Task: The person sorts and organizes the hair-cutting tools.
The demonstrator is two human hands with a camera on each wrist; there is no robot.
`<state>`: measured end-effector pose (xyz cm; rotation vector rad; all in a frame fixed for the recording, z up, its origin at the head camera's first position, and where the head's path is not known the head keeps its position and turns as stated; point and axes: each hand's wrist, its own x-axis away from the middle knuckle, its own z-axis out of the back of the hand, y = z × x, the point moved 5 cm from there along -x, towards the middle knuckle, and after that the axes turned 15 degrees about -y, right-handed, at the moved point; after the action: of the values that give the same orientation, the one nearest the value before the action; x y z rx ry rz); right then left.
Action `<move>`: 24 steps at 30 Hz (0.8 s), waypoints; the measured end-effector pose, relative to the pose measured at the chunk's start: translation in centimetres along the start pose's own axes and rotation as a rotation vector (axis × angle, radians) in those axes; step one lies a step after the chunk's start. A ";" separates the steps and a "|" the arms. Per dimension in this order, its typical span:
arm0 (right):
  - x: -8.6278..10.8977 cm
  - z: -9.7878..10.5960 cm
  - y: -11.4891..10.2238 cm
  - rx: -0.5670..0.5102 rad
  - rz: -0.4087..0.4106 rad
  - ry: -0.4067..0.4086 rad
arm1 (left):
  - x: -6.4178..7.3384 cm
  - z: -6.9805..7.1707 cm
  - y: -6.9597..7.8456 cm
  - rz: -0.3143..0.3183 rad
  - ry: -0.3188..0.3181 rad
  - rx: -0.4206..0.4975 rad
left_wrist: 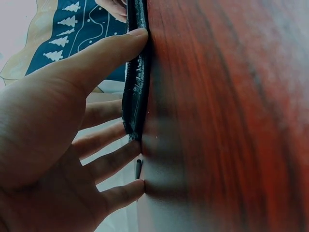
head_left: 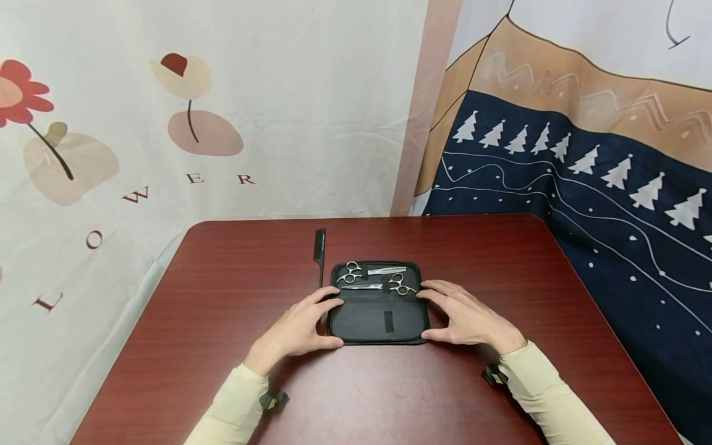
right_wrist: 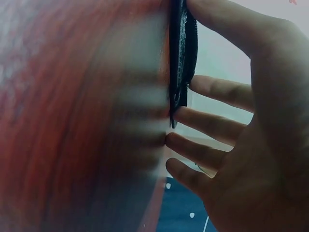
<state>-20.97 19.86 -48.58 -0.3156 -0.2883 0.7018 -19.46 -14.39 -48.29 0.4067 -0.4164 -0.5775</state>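
Observation:
A black zip case [head_left: 361, 322] lies unfolded on the table in the head view. Across its far half sit two pairs of silver scissors: the upper pair [head_left: 386, 271] has its finger rings to the left, the lower pair [head_left: 361, 287] to the right. My left hand [head_left: 295, 324] touches the case's left edge, thumb at the near corner and fingers spread along the side. On the opposite edge, my right hand [head_left: 470, 314] touches in the same way. Both wrist views show extended fingers against the zipped rim [left_wrist: 137, 92], the right one's thumb [right_wrist: 217, 14] near the top.
Beyond the case's left side lies a black tail comb [head_left: 319, 247], its thin tail pointing toward my left hand. The reddish-brown table [head_left: 500, 259] has rounded far corners. Printed curtains [head_left: 311, 123] hang behind it and on the right.

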 end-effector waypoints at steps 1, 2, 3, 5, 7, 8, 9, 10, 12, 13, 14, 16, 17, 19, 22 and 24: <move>0.0 0.0 0.0 0.001 -0.002 -0.001 | 0.0 0.0 0.0 -0.001 0.000 -0.002; 0.0 0.0 0.0 0.004 -0.004 0.000 | -0.1 0.0 0.1 -0.003 0.000 -0.005; 0.0 0.0 0.0 0.003 -0.006 0.000 | -0.1 0.0 0.1 -0.005 0.001 -0.009; 0.0 0.0 0.0 0.000 -0.011 -0.005 | -0.1 0.1 0.1 -0.010 0.004 -0.014; 0.0 0.0 0.0 -0.004 -0.018 -0.012 | 0.0 0.2 0.1 -0.013 0.007 -0.016; 0.0 0.0 0.0 -0.005 -0.020 -0.015 | 0.1 0.3 0.0 -0.015 0.010 -0.014; -0.1 0.0 -0.1 -0.008 -0.022 -0.021 | 0.1 0.3 0.0 -0.019 0.014 -0.010; -0.1 0.0 -0.1 -0.008 -0.023 -0.024 | 0.2 0.4 0.0 -0.022 0.017 -0.002; -0.2 0.0 -0.1 -0.006 -0.026 -0.030 | 0.4 0.7 -0.2 -0.028 0.029 0.005; -0.2 0.0 -0.1 -0.006 -0.026 -0.030 | 0.4 0.9 -0.2 -0.032 0.040 0.005; -0.2 0.0 -0.1 -0.006 -0.026 -0.031 | 0.4 1.1 -0.3 -0.037 0.054 0.000; -0.2 0.0 -0.1 -0.005 -0.028 -0.030 | 0.5 1.7 -0.4 -0.045 0.092 -0.010; -0.2 0.0 -0.1 -0.005 -0.029 -0.029 | 0.4 2.1 -0.5 -0.049 0.117 -0.018; -0.2 0.1 0.0 -0.006 -0.029 -0.028 | 0.4 2.8 -0.6 -0.056 0.172 -0.031; -0.2 0.0 0.0 -0.007 -0.028 -0.032 | 0.3 3.8 -0.9 -0.045 0.254 -0.037; -0.2 0.0 0.0 -0.013 -0.030 -0.035 | 0.2 4.4 -1.1 -0.025 0.299 -0.038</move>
<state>-21.12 19.73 -48.61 -0.3106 -0.3306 0.6772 -21.90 -16.43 -45.10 0.4543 -0.1137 -0.5377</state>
